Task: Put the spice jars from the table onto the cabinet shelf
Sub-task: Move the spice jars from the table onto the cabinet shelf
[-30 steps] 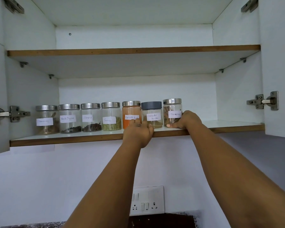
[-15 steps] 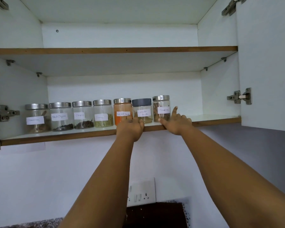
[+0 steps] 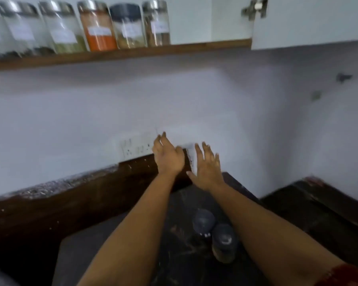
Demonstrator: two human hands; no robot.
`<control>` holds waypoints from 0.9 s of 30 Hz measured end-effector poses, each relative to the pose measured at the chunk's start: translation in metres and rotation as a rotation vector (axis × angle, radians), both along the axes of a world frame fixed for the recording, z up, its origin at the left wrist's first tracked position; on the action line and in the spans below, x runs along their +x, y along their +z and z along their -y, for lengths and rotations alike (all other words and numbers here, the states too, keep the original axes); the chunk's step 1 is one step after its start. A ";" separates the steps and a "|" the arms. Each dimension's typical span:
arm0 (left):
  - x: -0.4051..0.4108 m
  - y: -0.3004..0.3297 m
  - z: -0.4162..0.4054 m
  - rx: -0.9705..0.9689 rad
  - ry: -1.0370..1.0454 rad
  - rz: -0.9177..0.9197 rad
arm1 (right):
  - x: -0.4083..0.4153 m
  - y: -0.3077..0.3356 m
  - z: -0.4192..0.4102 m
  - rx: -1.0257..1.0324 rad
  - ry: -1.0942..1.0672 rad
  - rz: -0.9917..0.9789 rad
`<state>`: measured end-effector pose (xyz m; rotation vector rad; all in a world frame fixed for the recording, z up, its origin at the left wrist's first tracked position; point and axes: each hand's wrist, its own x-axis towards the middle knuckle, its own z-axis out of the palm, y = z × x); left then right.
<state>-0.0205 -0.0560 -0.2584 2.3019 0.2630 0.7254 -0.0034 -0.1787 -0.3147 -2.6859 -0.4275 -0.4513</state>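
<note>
Two spice jars stand upright on the dark tabletop (image 3: 116,244), long axes vertical, lids toward the camera: a dark-lidded jar (image 3: 203,220) and, touching it on the near right, a second jar (image 3: 223,242) with brownish contents. Both sit between the person's forearms. On the cabinet shelf (image 3: 120,53) at the top of the view a row of jars stands upright, among them the orange-filled jar (image 3: 98,27), the grey-lidded jar (image 3: 128,27) and a steel-lidded jar (image 3: 156,23) at the right end of the row; motion blur makes their labels unreadable.

The left hand (image 3: 168,156) and right hand (image 3: 208,167) hang in the air in front of the wall socket (image 3: 134,145), each grip loose, fingers spread and holding nothing.

Half a second ago both hands were up at the shelf edge by the rightmost jars; they have since dropped well below it, and the view has tilted down, bringing the tabletop and its two jars into sight
</note>
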 end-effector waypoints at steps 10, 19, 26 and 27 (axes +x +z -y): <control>-0.091 -0.192 0.043 0.067 -0.243 -0.576 | -0.078 -0.151 0.071 -0.003 -0.286 -0.684; -0.103 -0.212 0.030 -0.274 -0.170 -0.681 | -0.091 -0.163 0.064 0.278 -0.426 -0.588; -0.108 -0.181 0.027 -1.549 -0.235 -0.717 | -0.083 -0.131 0.049 1.050 -0.413 -0.433; -0.108 -0.174 0.025 -1.680 -0.286 -0.668 | -0.082 -0.124 0.043 1.133 -0.378 -0.442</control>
